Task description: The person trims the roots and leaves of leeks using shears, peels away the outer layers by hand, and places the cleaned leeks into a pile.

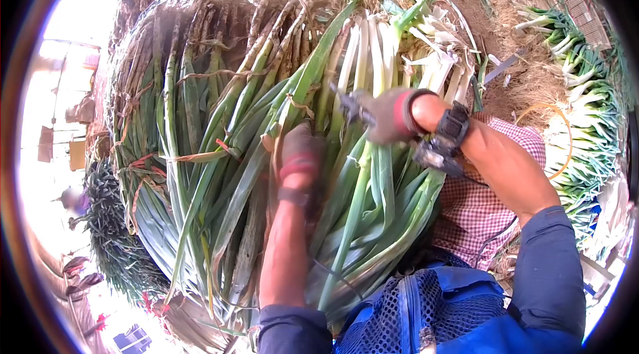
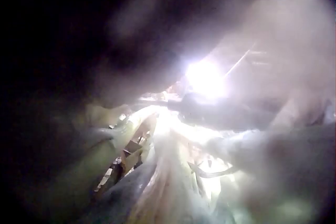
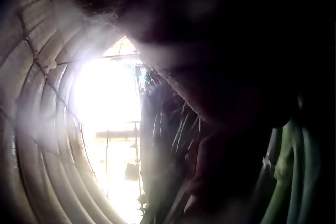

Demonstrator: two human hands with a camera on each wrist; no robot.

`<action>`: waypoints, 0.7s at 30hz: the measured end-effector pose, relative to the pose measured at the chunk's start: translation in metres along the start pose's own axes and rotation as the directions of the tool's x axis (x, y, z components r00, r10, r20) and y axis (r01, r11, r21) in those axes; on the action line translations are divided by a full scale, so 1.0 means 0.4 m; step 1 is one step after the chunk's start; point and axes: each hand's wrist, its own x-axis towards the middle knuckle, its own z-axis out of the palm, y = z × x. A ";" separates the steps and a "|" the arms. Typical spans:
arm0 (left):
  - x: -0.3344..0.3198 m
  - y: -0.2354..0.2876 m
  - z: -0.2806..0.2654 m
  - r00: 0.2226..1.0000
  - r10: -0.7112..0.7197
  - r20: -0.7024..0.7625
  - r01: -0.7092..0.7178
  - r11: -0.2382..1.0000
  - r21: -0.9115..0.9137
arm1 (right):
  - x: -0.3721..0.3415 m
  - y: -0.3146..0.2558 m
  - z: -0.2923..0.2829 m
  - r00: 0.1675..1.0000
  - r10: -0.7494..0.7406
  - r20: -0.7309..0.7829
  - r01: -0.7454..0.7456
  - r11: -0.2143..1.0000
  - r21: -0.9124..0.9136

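Note:
A large heap of leeks (image 1: pixel 206 114) lies in front of me, roots away and green leaves toward me. My gloved left hand (image 1: pixel 301 149), blurred, grips a leek (image 1: pixel 313 81) among the leaves at the heap's middle. In the left wrist view, leaves (image 2: pixel 168 182) run up toward the dark hand. Just to the right, my gloved right hand (image 1: pixel 391 116) is above the green stems with its fingers curled. A dark grey pointed thing (image 1: pixel 351 106) juts left from its fingers; its kind is unclear. Pale peeled leeks (image 1: pixel 379 54) lie beyond it.
More leeks with white shanks (image 1: pixel 579 101) form a row at the far right, beside a yellow hoop (image 1: pixel 569 148). A checkered cloth (image 1: pixel 469 207) covers my lap. Loose roots and peelings (image 1: pixel 492 21) litter the ground; another dark green pile (image 1: pixel 120 227) stands left.

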 end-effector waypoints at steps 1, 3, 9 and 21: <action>0.000 0.004 0.004 0.999 -0.011 0.037 0.009 0.999 0.052 | 0.015 0.014 -0.008 0.995 -0.014 -0.094 0.015 1.000 0.006; 0.009 0.007 0.021 0.997 -0.018 0.073 0.010 0.994 0.105 | 0.070 0.049 -0.023 0.987 0.000 -0.162 0.007 0.999 0.042; 0.045 -0.019 0.085 0.986 0.079 0.145 -0.108 0.974 0.201 | 0.227 0.115 -0.070 0.961 0.069 -0.269 -0.062 0.997 0.035; 0.078 0.019 0.099 0.982 0.003 0.188 -0.077 0.918 0.388 | 0.044 0.073 0.046 0.999 -0.009 -0.047 0.014 0.994 0.107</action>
